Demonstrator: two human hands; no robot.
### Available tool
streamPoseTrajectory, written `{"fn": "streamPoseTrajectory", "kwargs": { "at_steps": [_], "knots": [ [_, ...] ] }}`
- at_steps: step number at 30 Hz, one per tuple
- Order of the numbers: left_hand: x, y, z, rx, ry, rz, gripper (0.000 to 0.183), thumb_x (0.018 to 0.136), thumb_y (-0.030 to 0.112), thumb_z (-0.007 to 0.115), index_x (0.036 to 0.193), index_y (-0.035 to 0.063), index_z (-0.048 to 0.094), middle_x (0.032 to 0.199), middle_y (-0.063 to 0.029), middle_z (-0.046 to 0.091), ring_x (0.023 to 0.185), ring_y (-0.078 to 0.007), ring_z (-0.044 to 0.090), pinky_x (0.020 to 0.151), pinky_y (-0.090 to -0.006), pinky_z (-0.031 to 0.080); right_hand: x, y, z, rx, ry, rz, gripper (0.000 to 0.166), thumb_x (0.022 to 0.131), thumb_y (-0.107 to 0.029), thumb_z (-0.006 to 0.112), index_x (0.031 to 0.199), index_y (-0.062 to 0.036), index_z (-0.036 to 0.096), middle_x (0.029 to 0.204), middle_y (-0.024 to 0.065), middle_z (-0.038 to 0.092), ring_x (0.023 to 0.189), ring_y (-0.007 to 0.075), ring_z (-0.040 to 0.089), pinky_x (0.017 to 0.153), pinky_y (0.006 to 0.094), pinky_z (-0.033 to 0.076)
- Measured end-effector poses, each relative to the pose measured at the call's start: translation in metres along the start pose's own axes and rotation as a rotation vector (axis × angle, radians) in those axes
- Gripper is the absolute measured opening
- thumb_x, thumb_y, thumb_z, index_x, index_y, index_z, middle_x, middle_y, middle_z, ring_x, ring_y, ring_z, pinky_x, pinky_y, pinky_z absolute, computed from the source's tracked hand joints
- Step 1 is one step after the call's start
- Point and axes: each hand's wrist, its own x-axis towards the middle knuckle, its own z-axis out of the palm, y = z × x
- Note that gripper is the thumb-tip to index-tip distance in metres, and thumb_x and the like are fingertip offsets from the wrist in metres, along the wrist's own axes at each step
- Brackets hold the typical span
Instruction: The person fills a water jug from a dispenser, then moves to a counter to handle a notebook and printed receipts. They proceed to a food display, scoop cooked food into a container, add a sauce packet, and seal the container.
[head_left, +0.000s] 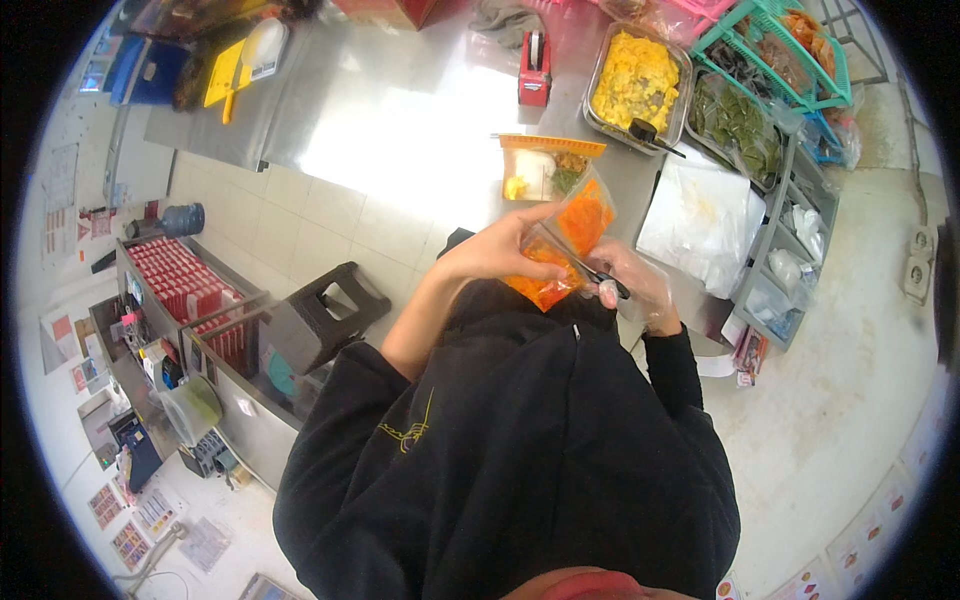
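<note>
My left hand (510, 251) grips clear plastic sachets of orange sauce (584, 217), one angled up and one lower against my dark clothes. In my right hand (634, 274), covered by a clear plastic glove, are scissors with black handles (611, 283). Their blades lie across the sachets, between the upper and lower orange parts. Just beyond my hands, an open food box (553, 146) with an orange printed edge stands on the steel table (420, 97). It holds white rice, a bit of yellow egg, greens and a brownish food.
A red tape dispenser (535, 79) stands behind the box. To the right are a tray of scrambled egg (637, 75) with a black-handled utensil, leafy greens (735, 124), white plastic sheets (697, 217) and a green basket (780, 52). A dark stool (330, 315) stands at left.
</note>
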Motion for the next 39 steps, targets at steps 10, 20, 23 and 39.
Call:
{"fn": "streamPoseTrajectory", "kwargs": {
  "at_steps": [10,20,23,39],
  "knots": [
    [0.036,-0.022,-0.043,0.244,0.004,-0.103,0.065,0.068,0.017,0.079,0.124,-0.0025,0.052,0.105,-0.0116,0.065,0.098,-0.0156,0.06,0.091,-0.0291,0.045,0.048,0.015,-0.012,-0.549,0.169,-0.346,0.013,0.083,-0.007,0.055,0.094,-0.0025,0.061,0.073,0.0001,0.057,0.06,0.0083,0.052,0.055,0.0213,0.039],
    [0.044,-0.101,-0.085,0.03,-0.064,-0.25,0.066,0.073,0.006,0.07,0.133,0.0023,0.044,0.098,-0.0111,0.067,0.086,-0.0168,0.064,0.083,-0.0288,0.049,0.043,0.06,-0.056,0.363,0.023,0.248,0.029,0.089,-0.029,0.053,0.093,-0.0021,0.063,0.072,0.0035,0.058,0.062,0.0135,0.054,0.053,0.0248,0.042],
    [0.019,-0.055,-0.073,-0.162,0.093,-0.2,0.068,0.072,0.0,0.069,0.135,0.0032,0.042,0.095,-0.0121,0.067,0.082,-0.0133,0.064,0.072,-0.0249,0.052,0.002,0.09,-0.076,-0.067,0.43,0.143,0.043,0.08,-0.038,0.065,0.095,0.0025,0.063,0.079,0.0079,0.058,0.071,0.02,0.057,0.063,0.0321,0.047],
    [0.315,0.297,0.075,-0.064,0.118,0.726,0.044,0.084,0.023,0.068,0.118,0.0049,0.048,0.086,-0.0088,0.066,0.079,-0.0159,0.063,0.067,-0.0293,0.051,0.004,0.091,-0.045,-0.906,0.91,0.631,0.027,0.084,-0.027,0.055,0.095,-0.0027,0.061,0.093,0.0192,0.061,0.09,0.0335,0.061,0.079,0.0429,0.049]
  ]
}}
